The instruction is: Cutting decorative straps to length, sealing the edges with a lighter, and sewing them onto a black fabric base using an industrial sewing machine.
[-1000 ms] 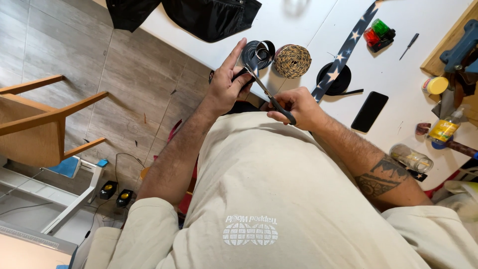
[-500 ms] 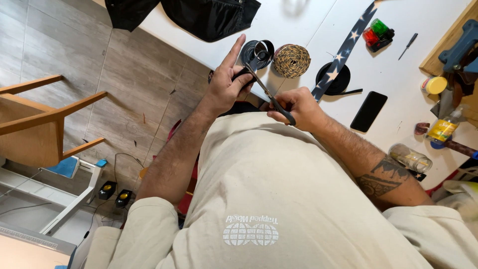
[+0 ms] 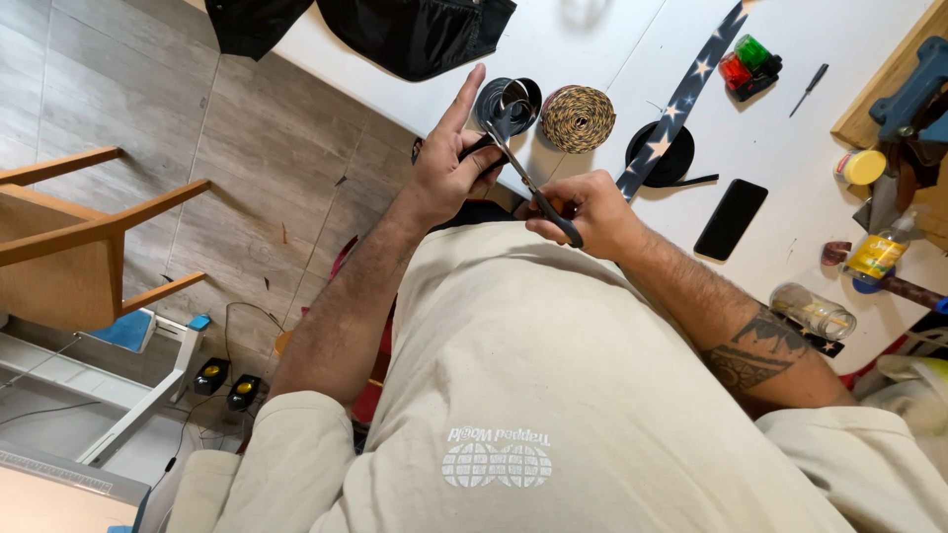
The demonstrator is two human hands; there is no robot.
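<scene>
Left hand [image 3: 446,178] has its fingers [image 3: 482,150] pinching a short dark strap end [image 3: 499,123], with the index finger sticking straight up on its own. Right hand [image 3: 585,210] has its fingers curled shut through the handles of the scissors [image 3: 528,183], and the blades point up at the strap, right where the left hand pinches it. All this happens just over the near edge of the white tabletop [image 3: 592,39].

Right behind the blades sits a dark tape roll [image 3: 506,101], and just beside that a tan patterned roll [image 3: 578,117]. A star-printed strap [image 3: 681,99] runs diagonally off a black spool [image 3: 662,155]. A phone [image 3: 730,218] lies near the right forearm, with a glass jar [image 3: 812,310] by the elbow. Black cloth [image 3: 415,30] hangs over the far edge. A wooden chair [image 3: 69,242] stands on the floor, well apart.
</scene>
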